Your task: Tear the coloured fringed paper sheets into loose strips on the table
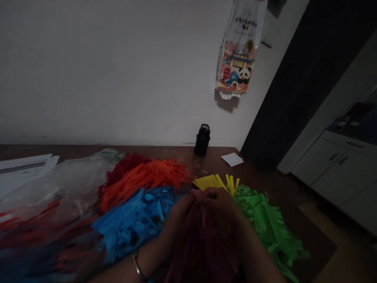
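Observation:
My left hand (181,212) and my right hand (219,200) meet over the table, fingers pinched together on the top of a dark pink fringed tassel (203,251). Its strips hang down between my forearms, in deep shadow. It looks like paper or thin cloth; I cannot tell which. Left of my hands lies a blue fringed bundle (135,220), with an orange bundle (147,181) and a dark red bundle (126,167) behind it. Just beyond my right hand are yellow strips (210,181). A green fringed bundle (269,224) lies along my right forearm.
A black bottle (202,140) stands against the wall, near white paper squares (232,159). Clear plastic wrapping (67,184) and printed sheets (26,169) cover the left side, with blurred red and blue strips (44,243) in front. A panda-print bag (237,67) hangs above.

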Tool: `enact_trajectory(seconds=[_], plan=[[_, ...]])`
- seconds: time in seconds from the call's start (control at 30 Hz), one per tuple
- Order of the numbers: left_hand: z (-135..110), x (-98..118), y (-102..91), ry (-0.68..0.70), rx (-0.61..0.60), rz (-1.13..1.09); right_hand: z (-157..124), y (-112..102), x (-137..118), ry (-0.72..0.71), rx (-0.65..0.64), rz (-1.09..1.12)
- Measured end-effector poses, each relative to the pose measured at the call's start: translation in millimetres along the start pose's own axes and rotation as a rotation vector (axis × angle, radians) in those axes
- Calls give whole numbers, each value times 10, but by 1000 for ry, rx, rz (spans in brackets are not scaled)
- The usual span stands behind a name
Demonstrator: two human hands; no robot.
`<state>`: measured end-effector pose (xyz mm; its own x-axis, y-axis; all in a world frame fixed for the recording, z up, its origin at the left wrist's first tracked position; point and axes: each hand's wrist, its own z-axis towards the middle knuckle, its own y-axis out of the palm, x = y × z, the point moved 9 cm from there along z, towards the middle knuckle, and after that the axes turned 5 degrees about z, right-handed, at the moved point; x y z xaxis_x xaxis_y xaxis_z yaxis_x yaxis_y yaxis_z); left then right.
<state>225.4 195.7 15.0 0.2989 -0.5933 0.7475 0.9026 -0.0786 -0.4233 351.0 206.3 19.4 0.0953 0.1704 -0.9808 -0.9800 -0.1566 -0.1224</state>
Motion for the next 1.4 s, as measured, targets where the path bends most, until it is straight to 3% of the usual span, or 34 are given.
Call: enact_trajectory(seconds=[1.4], plan=[[-11, 26, 24, -22, -26, -18, 18, -32, 82, 53, -18, -49]])
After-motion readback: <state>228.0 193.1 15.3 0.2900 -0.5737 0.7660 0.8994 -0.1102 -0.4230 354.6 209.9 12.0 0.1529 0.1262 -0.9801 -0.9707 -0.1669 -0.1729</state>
